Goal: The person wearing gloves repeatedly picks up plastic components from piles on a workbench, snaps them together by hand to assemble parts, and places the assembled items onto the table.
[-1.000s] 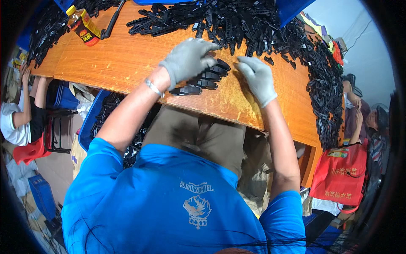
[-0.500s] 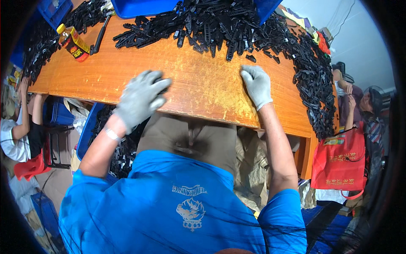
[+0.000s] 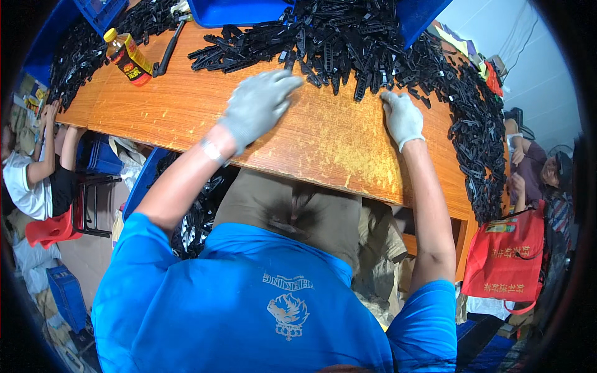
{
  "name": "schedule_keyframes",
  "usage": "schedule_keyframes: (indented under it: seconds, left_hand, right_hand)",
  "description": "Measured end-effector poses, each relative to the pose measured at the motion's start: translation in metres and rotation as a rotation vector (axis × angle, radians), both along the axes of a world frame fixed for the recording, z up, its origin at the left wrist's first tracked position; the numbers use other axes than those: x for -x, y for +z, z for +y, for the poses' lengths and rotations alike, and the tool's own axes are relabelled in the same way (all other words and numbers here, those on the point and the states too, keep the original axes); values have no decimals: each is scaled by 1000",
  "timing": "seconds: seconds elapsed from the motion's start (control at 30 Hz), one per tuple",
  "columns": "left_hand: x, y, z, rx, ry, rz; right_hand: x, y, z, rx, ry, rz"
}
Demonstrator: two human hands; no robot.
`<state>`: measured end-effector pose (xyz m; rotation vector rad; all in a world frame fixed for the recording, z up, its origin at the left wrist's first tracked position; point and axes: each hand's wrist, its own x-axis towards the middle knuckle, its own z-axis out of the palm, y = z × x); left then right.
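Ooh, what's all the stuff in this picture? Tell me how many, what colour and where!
Table: one, orange-brown, in front of the person
Parts: too many to count, black, heaped along the table's far side and both ends
Bottle: one, yellow cap, far left on the table
Tool: one, black handle, right of the bottle
Bins: at least four, blue, far side and left
Chair: one, red, left
Bag: one, red, right
Other people: at least two, white-and-black and purple clothes, left and right
Shirt: one, blue, on the person
Left hand: one, grey glove, over the table
Right hand: one, grey glove, by the parts
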<state>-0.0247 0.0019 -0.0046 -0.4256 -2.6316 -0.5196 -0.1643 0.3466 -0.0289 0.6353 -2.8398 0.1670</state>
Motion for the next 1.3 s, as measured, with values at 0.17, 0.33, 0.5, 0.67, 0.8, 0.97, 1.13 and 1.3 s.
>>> schedule_keyframes:
  seconds: [0.17,0.33,0.5,0.67,0.8,0.97,1.13,1.3]
  left_hand:
    - [80,-10,22,289,22,-89]
    - [102,-8,20,470,-59,-2]
    - [78,-12,24,305,-131,-92]
    - [17,-17,40,133,-178,-137]
    - [-7,-24,34,-34,-71,-133]
    - [-13,-34,17,-64,6,-97]
    - [-8,-39,16,-78,-40,-41]
    - [-3,-42,15,-63,-27,-39]
  right_hand:
    - [-45,12,-8,-74,67,-77]
    - [-57,11,4,-88,142,-66]
    - [-55,10,2,-154,122,-56]
    - [-77,16,-19,23,207,-120]
    - [-100,17,-58,382,307,-135]
    - [-103,6,-82,474,303,-174]
    - [-95,1,-87,436,316,-209]
    - [-83,-3,-115,247,421,-154]
